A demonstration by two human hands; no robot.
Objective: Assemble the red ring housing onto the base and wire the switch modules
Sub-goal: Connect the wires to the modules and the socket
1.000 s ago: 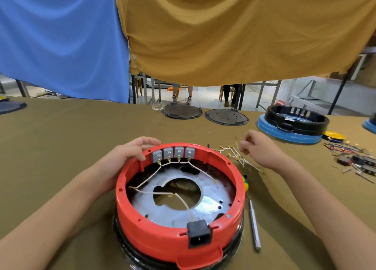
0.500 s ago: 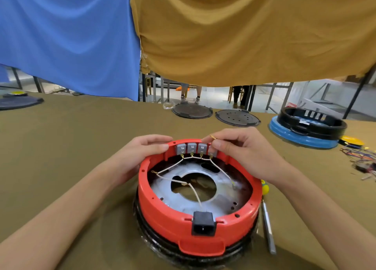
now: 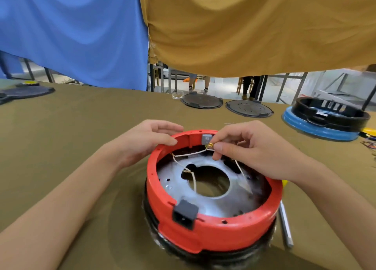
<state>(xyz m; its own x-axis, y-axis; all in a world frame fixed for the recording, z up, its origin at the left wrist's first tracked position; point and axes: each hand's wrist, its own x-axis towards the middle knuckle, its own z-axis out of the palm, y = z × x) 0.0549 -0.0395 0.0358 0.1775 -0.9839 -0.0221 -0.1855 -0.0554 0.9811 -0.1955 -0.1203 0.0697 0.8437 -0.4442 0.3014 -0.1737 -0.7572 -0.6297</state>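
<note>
The red ring housing (image 3: pixel 213 232) sits on a black base (image 3: pixel 203 255) in front of me, with a metal plate (image 3: pixel 227 200) inside and a black socket (image 3: pixel 185 213) on its near rim. One grey switch module (image 3: pixel 206 139) shows at the far rim; the others are hidden by my right hand (image 3: pixel 258 153). That hand pinches a small brass wire terminal (image 3: pixel 209 146) just below the module. White wires (image 3: pixel 193 175) run across the plate. My left hand (image 3: pixel 146 141) rests on the far left rim, thumb and fingers gripping it.
A grey pen-like tool (image 3: pixel 285 225) lies right of the housing. Two black round lids (image 3: pixel 201 101) (image 3: pixel 249 108) lie at the back. A black ring on a blue base (image 3: pixel 325 119) stands at the right. Blue and yellow cloths hang behind the table.
My right hand left the loose wires on the table, came over the far rim and now pinches a terminal at the switch modules. The housing looks turned a little anticlockwise.
</note>
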